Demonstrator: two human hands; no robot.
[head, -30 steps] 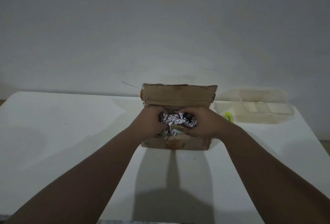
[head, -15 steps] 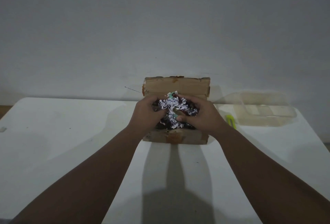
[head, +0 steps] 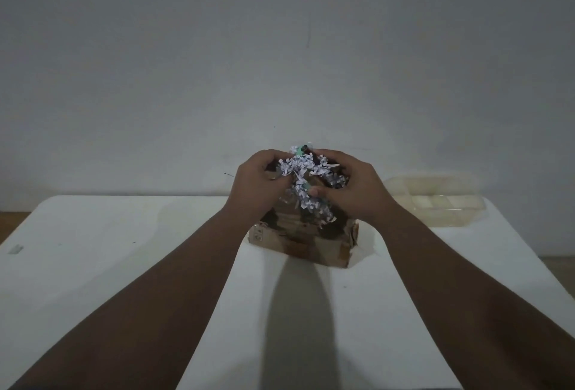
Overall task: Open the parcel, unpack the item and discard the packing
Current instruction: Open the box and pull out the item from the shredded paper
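Observation:
An open brown cardboard box sits on the white table in front of me. Above it my left hand and my right hand clasp a bundle of white shredded paper from both sides. Something dark with a green tip pokes out of the top of the bundle; most of it is hidden by paper and fingers. Strands of shredded paper hang down toward the box opening.
A clear plastic compartment tray stands at the back right of the table, near the wall. A small scrap lies at the far left edge. The table's right edge drops to the floor.
Both hands have risen out of the box with the shredded paper bundle, now held above the opening. The box's back flap is hidden behind the hands.

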